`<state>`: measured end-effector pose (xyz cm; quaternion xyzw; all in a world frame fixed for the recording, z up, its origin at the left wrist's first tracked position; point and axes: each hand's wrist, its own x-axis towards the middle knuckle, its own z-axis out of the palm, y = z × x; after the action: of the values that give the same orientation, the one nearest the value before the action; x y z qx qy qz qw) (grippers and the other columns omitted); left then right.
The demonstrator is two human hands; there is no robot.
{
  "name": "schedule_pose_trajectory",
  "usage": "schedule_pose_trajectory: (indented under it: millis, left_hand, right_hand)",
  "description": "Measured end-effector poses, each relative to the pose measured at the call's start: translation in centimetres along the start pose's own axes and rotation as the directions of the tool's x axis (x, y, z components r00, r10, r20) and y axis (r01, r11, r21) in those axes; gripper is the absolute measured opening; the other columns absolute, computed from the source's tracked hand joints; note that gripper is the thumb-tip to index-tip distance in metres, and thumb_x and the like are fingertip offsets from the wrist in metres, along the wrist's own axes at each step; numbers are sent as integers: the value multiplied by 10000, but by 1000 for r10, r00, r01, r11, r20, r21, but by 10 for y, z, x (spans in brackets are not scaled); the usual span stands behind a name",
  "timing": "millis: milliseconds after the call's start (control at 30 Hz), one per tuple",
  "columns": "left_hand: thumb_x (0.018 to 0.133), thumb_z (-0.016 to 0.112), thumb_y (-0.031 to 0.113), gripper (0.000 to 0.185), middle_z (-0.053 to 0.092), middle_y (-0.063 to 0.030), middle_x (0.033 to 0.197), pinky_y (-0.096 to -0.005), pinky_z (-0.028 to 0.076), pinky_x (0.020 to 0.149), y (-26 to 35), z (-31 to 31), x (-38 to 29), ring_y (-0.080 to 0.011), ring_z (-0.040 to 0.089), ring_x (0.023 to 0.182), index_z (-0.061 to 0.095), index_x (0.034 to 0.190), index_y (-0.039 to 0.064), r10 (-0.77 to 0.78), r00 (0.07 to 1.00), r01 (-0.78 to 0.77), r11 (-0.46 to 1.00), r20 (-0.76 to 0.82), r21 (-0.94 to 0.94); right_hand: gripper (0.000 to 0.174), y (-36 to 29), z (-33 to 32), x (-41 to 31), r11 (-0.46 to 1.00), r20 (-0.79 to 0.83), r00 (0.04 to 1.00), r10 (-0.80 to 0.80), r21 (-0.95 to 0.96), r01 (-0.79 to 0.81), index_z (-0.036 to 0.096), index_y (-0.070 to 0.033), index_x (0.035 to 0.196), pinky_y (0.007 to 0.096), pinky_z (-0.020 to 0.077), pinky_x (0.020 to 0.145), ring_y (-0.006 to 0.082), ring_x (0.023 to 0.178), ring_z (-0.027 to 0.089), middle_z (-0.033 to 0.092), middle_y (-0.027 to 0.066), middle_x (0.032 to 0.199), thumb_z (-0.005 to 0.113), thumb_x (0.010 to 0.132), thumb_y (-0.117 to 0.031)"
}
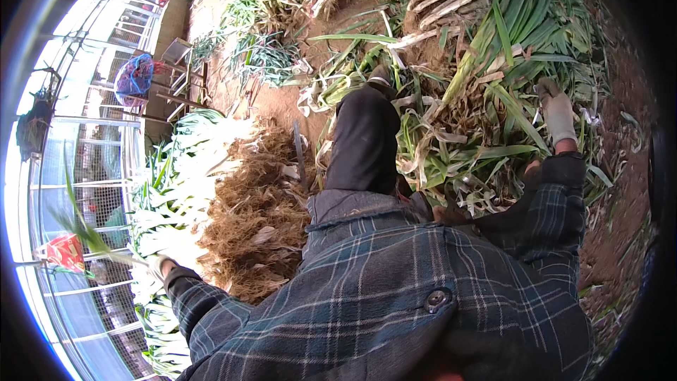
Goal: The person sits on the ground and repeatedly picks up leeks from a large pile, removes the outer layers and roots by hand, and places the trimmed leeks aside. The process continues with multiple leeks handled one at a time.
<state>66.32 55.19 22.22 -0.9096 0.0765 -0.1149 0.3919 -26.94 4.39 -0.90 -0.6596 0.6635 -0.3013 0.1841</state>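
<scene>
My left hand [158, 267], in a pale glove, is at the lower left beside a long pile of leeks with white stems [177, 206] and brown roots [254, 211]. A blurred green leek [95, 238] extends from this hand, its leaves towards the left rim. My right hand [555, 108], in a pale glove with darker fingers, is at the right, over loose leaves and next to a heap of green leeks [529, 16]. Whether it grips anything is unclear. Stripped leaves and peelings [449, 153] lie between my legs.
A wooden stool [185, 74] stands by the mesh wall [98, 169] at the left, near a blue and red bag [135, 79]. A long flat strip [300, 153] stands beside the roots. More leek bundles [264, 10] lie on the dirt floor [275, 98] ahead.
</scene>
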Motion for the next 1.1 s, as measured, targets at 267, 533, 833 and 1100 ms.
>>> schedule_pose_trajectory:
  millis: [267, 533, 833, 1100]
  left_hand:
    - [901, 574, 489, 606, 577, -207, 1307, -441, 391, 1054, 138, -96, -40, -362, 497, 1251, 595, 1284, 20, -166, 954, 17, 861, -249, -509]
    - [921, 577, 430, 468, 658, -194, 1162, -421, 462, 917, 536, -415, -214, -325, 627, 1069, 607, 1250, 99, 626, 411, -727, -213, -663, -652]
    - [901, 558, 191, 228, 717, -127, 1037, -373, 534, 741, 831, -336, -500, -273, 687, 941, 729, 1019, 97, 839, -537, -629, -330, -86, 704]
    - [840, 638, 215, 529, 664, -199, 1103, -397, 504, 838, 867, -268, -538, -315, 656, 1004, 490, 1319, 44, 998, -32, -659, 23, 59, -752]
  right_hand:
    - [217, -37, -37, -28, 994, -61, 995, -80, 68, 84, 645, -102, 1096, 365, 517, 780, 320, 920, 667, 703, 115, 985, 579, 898, -161]
    - [254, -36, -36, -32, 965, 12, 999, 48, 259, -49, 638, -86, 1159, 357, 515, 780, 284, 901, 656, 685, 126, 1041, 617, 919, -166]
    - [299, -66, -44, -26, 982, 279, 945, 173, 20, -186, 633, -51, 1162, 400, 520, 826, 319, 940, 665, 654, 184, 1046, 621, 936, -248]
    - [324, -73, -36, -16, 981, 395, 899, 190, -40, -189, 643, -60, 1160, 428, 525, 790, 330, 887, 638, 629, 142, 1044, 649, 906, -262]
